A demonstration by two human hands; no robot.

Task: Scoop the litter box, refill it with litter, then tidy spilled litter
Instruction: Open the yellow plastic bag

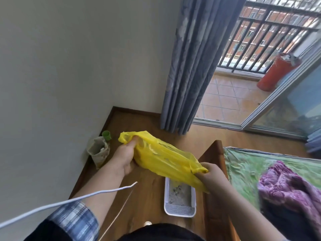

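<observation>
A yellow plastic bag (163, 159) is stretched between both hands above the floor. My left hand (126, 155) grips its upper left end, fingers tucked into the plastic. My right hand (211, 176) pinches the lower right end. Below the bag, a white litter box (180, 210) sits on the wooden floor with grey litter and dark clumps inside; the bag hides its far end. An open sack of litter (99, 151) leans in the corner by the wall, with a green cup (106, 135) behind it.
A wooden bed frame (214, 153) with a green sheet (246, 169) and purple blanket (288, 186) runs along the right. A grey curtain (187, 75) hangs by the open balcony door. A white cord (69, 202) crosses the lower left.
</observation>
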